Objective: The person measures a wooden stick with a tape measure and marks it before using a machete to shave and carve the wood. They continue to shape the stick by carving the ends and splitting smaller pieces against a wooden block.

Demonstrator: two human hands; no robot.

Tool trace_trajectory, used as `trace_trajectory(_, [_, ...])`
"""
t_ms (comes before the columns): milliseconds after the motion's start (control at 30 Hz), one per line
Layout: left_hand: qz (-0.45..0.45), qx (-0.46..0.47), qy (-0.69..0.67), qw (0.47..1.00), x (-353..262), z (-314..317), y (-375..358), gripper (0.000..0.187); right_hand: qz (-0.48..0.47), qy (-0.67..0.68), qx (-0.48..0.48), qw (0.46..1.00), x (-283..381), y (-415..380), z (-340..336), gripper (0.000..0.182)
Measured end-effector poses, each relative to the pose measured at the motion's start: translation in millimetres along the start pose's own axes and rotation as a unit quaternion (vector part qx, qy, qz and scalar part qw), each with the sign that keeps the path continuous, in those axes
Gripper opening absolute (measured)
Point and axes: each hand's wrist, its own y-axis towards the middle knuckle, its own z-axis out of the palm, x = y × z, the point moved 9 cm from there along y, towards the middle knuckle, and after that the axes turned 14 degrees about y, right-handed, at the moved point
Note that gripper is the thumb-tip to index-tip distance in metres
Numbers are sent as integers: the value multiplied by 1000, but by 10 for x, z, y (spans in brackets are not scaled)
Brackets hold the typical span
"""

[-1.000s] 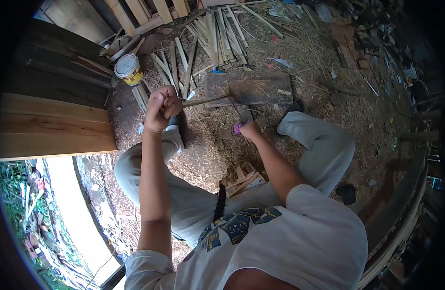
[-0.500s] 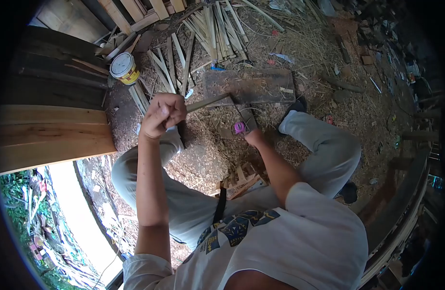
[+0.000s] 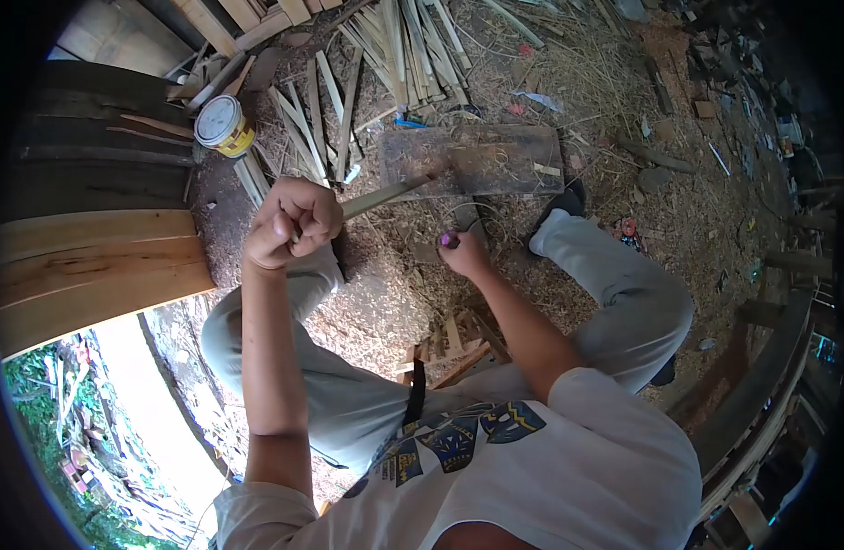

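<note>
My left hand [image 3: 294,223] is closed around one end of a thin wooden strip [image 3: 385,195], which points right and away over the low board. My right hand [image 3: 465,255] is closed on a knife with a purple handle [image 3: 449,240], lower and to the right of the strip. The blade is smeared and hard to make out; a dark blur lies near the strip's far end. Beyond both hands, a worn rectangular board [image 3: 477,156] lies on the ground with shavings on it.
Shavings cover the ground between my legs [image 3: 614,275]. A pile of wooden strips [image 3: 404,55] lies at the back. A white and yellow bucket [image 3: 225,126] stands beside the plank wall [image 3: 101,261] at left. Wood offcuts [image 3: 449,344] lie close to my lap.
My right hand has moved slightly left, hiding more of the purple handle. The dark blade that showed by the strip's tip is now blurred. My left hand has shifted slightly left with the strip.
</note>
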Motion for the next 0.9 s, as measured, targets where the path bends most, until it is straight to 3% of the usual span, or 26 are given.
trace_trajectory(33, [1, 14, -4, 1000, -13, 36, 25, 70, -124, -64, -45, 989, 172, -106, -22, 41])
trace_trajectory(67, [7, 14, 10, 1000, -33, 34, 42, 70, -26, -89, -33, 995, -49, 59, 48, 42])
trace_trajectory(100, [7, 15, 10, 1000, -24, 51, 65, 70, -26, -89, -33, 995, -180, 263, 49, 42])
trace_trajectory(167, [3, -5, 4, 1000, -15, 16, 117, 70, 151, -29, 88, 984, -685, 489, 273, 42])
trace_trajectory(233, [22, -18, 4, 1000, -16, -20, 161, 67, 165, 16, 70, 984, -416, 300, 219, 41])
trace_trajectory(300, [21, -44, 6, 999, -26, -67, 184, 64, -88, -72, -24, 993, -114, 232, 165, 42])
trace_trajectory(367, [41, -39, 23, 998, -69, -46, 227, 61, -59, -118, -70, 989, -282, 347, 68, 42])
trace_trajectory(433, [5, -137, 16, 990, -39, -235, 248, 57, 141, -51, 57, 987, -467, 345, 91, 40])
trace_trajectory(500, [10, -170, 11, 985, -40, -266, 300, 50, 170, -50, 80, 981, -234, 188, 22, 38])
trace_trajectory(567, [50, -334, -49, 940, -4, -554, 261, 44, 161, 55, 51, 984, -8, 11, 12, 43])
trace_trajectory(633, [72, -360, -36, 930, -22, -609, 266, 40, -25, 5, -8, 1000, 352, 53, 122, 40])
trace_trajectory(700, [70, -476, 6, 877, -61, -711, 129, 40, -74, 80, 6, 994, 1207, -310, 104, 34])
trace_trajectory(733, [72, -486, 21, 871, -66, -715, 102, 39, -74, 77, 9, 994, 1456, -391, 125, 34])
trace_trajectory(800, [76, -492, 20, 867, -79, -659, 71, 39, -215, 102, 22, 971, 2008, -470, 170, 31])
trace_trajectory(900, [78, -506, 21, 859, -85, -647, 4, 39, -187, 108, -22, 976, 1691, -265, 199, 31])
